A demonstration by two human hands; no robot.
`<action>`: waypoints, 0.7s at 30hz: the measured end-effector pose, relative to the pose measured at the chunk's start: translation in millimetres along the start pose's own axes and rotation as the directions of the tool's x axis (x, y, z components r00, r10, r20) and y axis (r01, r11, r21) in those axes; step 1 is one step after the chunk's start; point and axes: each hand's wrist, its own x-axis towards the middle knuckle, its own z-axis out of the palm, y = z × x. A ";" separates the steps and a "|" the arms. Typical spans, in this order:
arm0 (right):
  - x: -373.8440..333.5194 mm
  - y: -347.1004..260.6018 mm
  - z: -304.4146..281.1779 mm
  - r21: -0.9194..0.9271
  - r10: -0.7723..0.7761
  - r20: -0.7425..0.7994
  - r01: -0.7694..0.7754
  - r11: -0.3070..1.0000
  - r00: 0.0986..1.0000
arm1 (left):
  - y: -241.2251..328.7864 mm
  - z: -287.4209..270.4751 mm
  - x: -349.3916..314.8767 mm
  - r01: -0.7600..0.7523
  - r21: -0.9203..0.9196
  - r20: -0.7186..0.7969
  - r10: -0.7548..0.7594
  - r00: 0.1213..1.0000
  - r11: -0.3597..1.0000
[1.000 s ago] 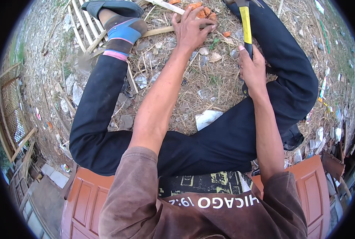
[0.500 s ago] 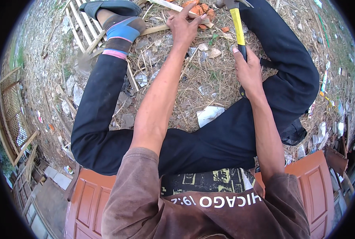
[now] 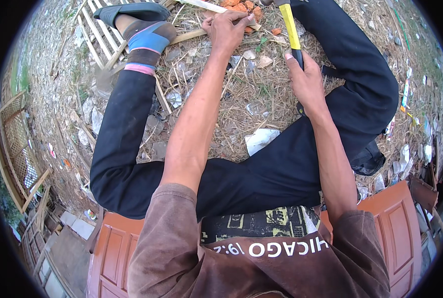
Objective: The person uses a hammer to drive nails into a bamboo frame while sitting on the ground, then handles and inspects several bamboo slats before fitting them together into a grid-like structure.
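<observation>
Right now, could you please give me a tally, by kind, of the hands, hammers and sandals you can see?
Hands: 2 (left hand, right hand)
Hammer: 1
Sandal: 1
Total: 4

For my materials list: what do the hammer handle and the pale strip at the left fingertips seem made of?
Hammer handle: smooth, bright yellow, so probably fibreglass or plastic; its dull black grip looks rubbery.
Pale strip: likely unfinished wood, from its matt, unpainted look.
</observation>
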 end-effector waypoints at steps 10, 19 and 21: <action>0.5 -0.7 -1.0 -0.077 -0.009 -0.003 0.009 0.997 1.000 | -4.8 1.5 5.0 0.028 0.034 0.010 -0.029 1.000 0.999; -1.8 -1.5 -3.4 -0.095 -0.050 -0.014 0.049 0.994 0.999 | 1.5 -3.6 3.3 0.064 0.004 0.101 -0.064 0.993 0.998; -1.5 -1.7 -3.2 -0.102 -0.052 -0.012 0.051 0.993 0.999 | -3.3 -0.4 5.2 0.032 -0.011 0.067 -0.032 0.997 0.999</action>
